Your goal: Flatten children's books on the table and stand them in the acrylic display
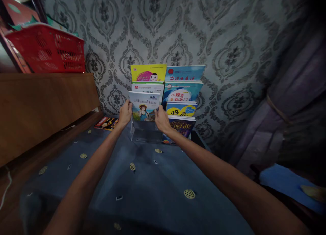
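Between my two hands is a pale-covered book (144,107) with a picture of a child in a hat. My left hand (125,113) grips its left edge, and my right hand (161,119) grips the right edge. The book is upright in front of a clear tiered book rack (146,134), whose lowest left tier shows bare below it. Behind it in the left column stand a white book (152,88) and a yellow book (149,70). The right column holds two blue books (184,72), a yellow-and-blue book (181,109) and a dark book (182,124).
A dark blue patterned cloth (142,187) covers the table. Another book (106,123) lies flat at the back left. To the left, a red basket (51,48) sits on a wooden cabinet (46,106). A tied curtain (282,112) hangs right; patterned wallpaper (155,34) is behind.
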Available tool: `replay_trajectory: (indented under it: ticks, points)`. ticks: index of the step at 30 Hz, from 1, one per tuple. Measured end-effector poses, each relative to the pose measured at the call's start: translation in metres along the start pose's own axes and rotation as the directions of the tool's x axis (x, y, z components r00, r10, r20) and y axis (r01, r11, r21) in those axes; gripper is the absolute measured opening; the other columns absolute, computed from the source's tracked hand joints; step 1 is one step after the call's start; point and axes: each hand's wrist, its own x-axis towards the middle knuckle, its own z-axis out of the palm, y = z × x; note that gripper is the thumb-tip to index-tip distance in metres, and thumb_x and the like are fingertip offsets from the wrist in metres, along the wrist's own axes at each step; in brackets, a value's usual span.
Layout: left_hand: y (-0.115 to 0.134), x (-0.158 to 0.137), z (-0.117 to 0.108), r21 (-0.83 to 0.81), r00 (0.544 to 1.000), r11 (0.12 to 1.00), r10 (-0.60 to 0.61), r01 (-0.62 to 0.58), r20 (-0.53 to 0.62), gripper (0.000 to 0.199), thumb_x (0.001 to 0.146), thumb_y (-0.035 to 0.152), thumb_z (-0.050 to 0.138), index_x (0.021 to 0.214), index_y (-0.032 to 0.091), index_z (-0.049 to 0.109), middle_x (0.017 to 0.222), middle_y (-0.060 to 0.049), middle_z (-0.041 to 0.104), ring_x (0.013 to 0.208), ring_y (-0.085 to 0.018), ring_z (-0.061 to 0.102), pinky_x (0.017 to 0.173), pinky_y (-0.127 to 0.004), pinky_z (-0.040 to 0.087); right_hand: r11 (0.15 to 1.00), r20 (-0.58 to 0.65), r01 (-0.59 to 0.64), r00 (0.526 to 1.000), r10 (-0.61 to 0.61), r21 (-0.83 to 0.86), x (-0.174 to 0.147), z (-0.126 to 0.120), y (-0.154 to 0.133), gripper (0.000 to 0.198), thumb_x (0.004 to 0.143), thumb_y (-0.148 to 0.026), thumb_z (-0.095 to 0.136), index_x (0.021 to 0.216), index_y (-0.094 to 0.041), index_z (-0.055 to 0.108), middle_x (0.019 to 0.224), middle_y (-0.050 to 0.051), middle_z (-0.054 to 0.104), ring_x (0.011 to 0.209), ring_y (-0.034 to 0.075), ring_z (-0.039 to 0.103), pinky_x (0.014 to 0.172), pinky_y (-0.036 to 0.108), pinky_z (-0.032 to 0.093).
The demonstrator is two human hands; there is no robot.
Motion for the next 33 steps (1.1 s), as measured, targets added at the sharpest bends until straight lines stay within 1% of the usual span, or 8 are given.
replay_trajectory:
  ticks: [7,11,13,16,20,25,30,33]
  points:
    - [-0.005,-0.005,0.004,-0.014,0.999,0.999,0.031,-0.031,0.015,0.024,0.102,0.034,0.04,0.104,0.021,0.059,0.09,-0.006,0.068,0.089,-0.022,0.067,0.083,-0.033,0.052,0.997,-0.046,0.06,0.997,-0.058,0.054,-0.009,0.007,0.018,0.01,0.1,-0.03,0.032,0.099,-0.025,0.04,0.1,0.01,0.059,0.091,0.025,0.056,0.085,0.041,0.049]
    - [-0.009,-0.009,0.007,0.038,0.999,0.998,0.045,-0.046,0.029,0.02,0.1,0.029,0.041,0.096,0.02,0.058,0.089,-0.007,0.069,0.09,-0.022,0.066,0.083,-0.032,0.051,0.998,-0.05,0.059,0.997,-0.057,0.024,-0.012,0.011,0.024,0.011,0.1,-0.03,0.034,0.096,-0.024,0.042,0.097,0.009,0.056,0.089,0.025,0.054,0.085,0.041,0.049]
    - [-0.011,-0.009,0.008,0.061,0.999,0.997,0.044,-0.046,0.032,0.018,0.099,0.027,0.041,0.094,0.02,0.057,0.09,-0.008,0.069,0.091,-0.022,0.066,0.083,-0.032,0.05,0.999,-0.027,0.018,0.999,-0.019,-0.03,-0.01,0.01,0.019,0.012,0.099,-0.028,0.035,0.097,-0.022,0.046,0.099,0.011,0.057,0.09,0.025,0.055,0.086,0.041,0.049]
    - [-0.012,-0.007,0.009,0.074,0.998,0.996,0.04,-0.043,0.045,0.019,0.1,0.026,0.04,0.096,0.02,0.058,0.091,-0.009,0.07,0.09,-0.023,0.067,0.083,-0.032,0.05,0.982,0.056,-0.089,0.993,0.099,-0.165,-0.004,0.003,0.006,0.02,0.099,-0.024,0.035,0.106,-0.015,0.051,0.111,0.018,0.058,0.095,0.028,0.058,0.087,0.041,0.049]
    - [-0.01,-0.003,0.012,0.187,0.997,0.982,0.002,-0.015,0.073,0.019,0.1,0.025,0.04,0.102,0.019,0.059,0.094,-0.012,0.071,0.093,-0.025,0.068,0.085,-0.033,0.048,0.928,0.192,-0.207,0.942,0.274,-0.31,0.003,-0.006,-0.01,0.03,0.101,-0.02,0.035,0.122,-0.006,0.053,0.12,0.025,0.062,0.103,0.029,0.064,0.087,0.036,0.049]
    - [-0.005,-0.003,0.015,0.327,0.993,0.945,-0.039,0.0,0.112,0.021,0.099,0.027,0.045,0.115,0.016,0.055,0.099,-0.015,0.071,0.096,-0.029,0.07,0.088,-0.035,0.048,0.895,0.258,-0.274,0.89,0.375,-0.353,0.006,-0.007,-0.013,0.031,0.098,-0.018,0.046,0.121,-0.003,0.06,0.105,0.023,0.073,0.1,0.031,0.07,0.08,0.031,0.05]
    - [-0.006,-0.004,0.015,0.331,0.995,0.944,-0.013,-0.019,0.097,0.033,0.097,0.027,0.049,0.127,0.013,0.048,0.1,-0.016,0.072,0.094,-0.031,0.071,0.088,-0.038,0.05,0.879,0.304,-0.288,0.858,0.413,-0.38,0.005,-0.006,-0.014,0.03,0.096,-0.018,0.048,0.115,-0.007,0.07,0.11,0.021,0.075,0.108,0.03,0.07,0.08,0.027,0.05]
    - [-0.007,-0.005,0.014,0.353,0.995,0.935,-0.007,-0.027,0.096,0.038,0.097,0.028,0.049,0.131,0.012,0.046,0.107,-0.018,0.071,0.098,-0.031,0.071,0.089,-0.039,0.05,0.872,0.315,-0.294,0.847,0.427,-0.392,0.003,-0.007,-0.017,0.031,0.096,-0.02,0.049,0.115,-0.009,0.071,0.111,0.02,0.075,0.11,0.03,0.07,0.081,0.026,0.05]
